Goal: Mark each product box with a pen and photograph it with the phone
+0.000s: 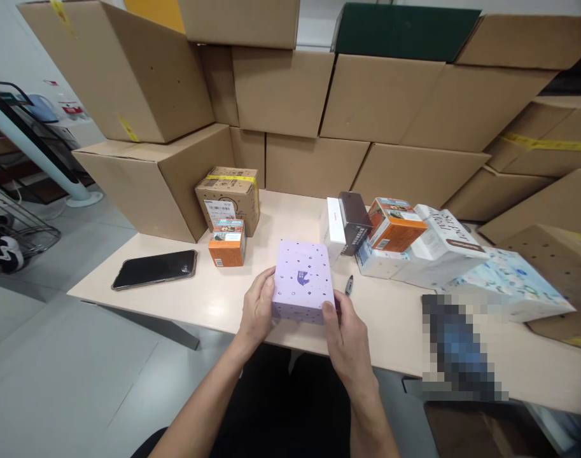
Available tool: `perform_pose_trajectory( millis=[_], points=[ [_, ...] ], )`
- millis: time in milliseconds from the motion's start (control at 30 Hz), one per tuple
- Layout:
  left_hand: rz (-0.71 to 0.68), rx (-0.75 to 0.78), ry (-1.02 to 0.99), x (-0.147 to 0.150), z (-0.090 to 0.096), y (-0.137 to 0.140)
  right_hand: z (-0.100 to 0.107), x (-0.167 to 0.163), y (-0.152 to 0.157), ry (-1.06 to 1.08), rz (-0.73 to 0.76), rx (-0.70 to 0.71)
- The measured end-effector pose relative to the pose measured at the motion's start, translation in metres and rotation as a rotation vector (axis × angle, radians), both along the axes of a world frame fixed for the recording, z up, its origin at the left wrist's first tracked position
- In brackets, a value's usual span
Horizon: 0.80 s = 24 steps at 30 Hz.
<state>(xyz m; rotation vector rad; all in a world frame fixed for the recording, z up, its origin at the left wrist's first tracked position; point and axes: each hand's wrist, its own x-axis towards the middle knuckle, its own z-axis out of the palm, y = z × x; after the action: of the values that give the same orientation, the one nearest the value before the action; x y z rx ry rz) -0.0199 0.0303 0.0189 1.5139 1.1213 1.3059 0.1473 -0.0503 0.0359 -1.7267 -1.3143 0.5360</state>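
A light purple box (303, 275) with small dark marks and a darker figure on its top is held between my two hands at the front of the table. My left hand (259, 304) presses against its left side, fingers closed along it. On the opposite side, my right hand (347, 327) grips the near right corner, thumb on the front face and fingers partly hidden behind the box. A dark pen (349, 285) lies just beyond my right hand. To the left of the purple box stands a small orange box (226, 243), in front of a brown printed carton (230, 197).
A black phone (155, 269) lies on the table's left part. Right of centre stand a white box (333, 226), a dark box (354, 222), another orange box (396, 224) and a white package (445, 245). Large cardboard boxes (290, 162) wall the back. A pixelated patch (462, 350) covers something at right.
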Motion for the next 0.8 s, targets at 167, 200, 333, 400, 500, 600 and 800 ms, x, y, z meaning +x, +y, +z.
perform_pose_trajectory(
  millis=[167, 200, 333, 400, 500, 600, 800],
  points=[
    [-0.031, -0.036, -0.027, -0.002, 0.000, 0.002, -0.002, -0.002, 0.002, -0.009, 0.000, 0.044],
    [-0.036, -0.037, -0.035, -0.002, 0.000, 0.002, -0.003, -0.002, 0.002, -0.011, 0.003, 0.058],
    [-0.072, -0.012, -0.098, -0.004, -0.001, 0.001, -0.008, -0.002, -0.001, -0.007, -0.004, 0.125],
    [-0.099, -0.001, -0.144, -0.004, -0.002, 0.001, -0.010, -0.002, -0.005, 0.006, -0.012, 0.162],
    [-0.117, 0.002, -0.190, -0.004, -0.005, 0.001, -0.014, -0.003, -0.010, 0.042, -0.018, 0.200],
    [-0.162, 0.001, -0.250, -0.003, -0.008, 0.002, -0.018, -0.004, -0.012, 0.093, 0.001, 0.222],
    [-0.170, 0.105, -0.396, -0.003, -0.017, 0.000, -0.030, -0.005, -0.007, 0.079, 0.011, 0.263]
  ],
)
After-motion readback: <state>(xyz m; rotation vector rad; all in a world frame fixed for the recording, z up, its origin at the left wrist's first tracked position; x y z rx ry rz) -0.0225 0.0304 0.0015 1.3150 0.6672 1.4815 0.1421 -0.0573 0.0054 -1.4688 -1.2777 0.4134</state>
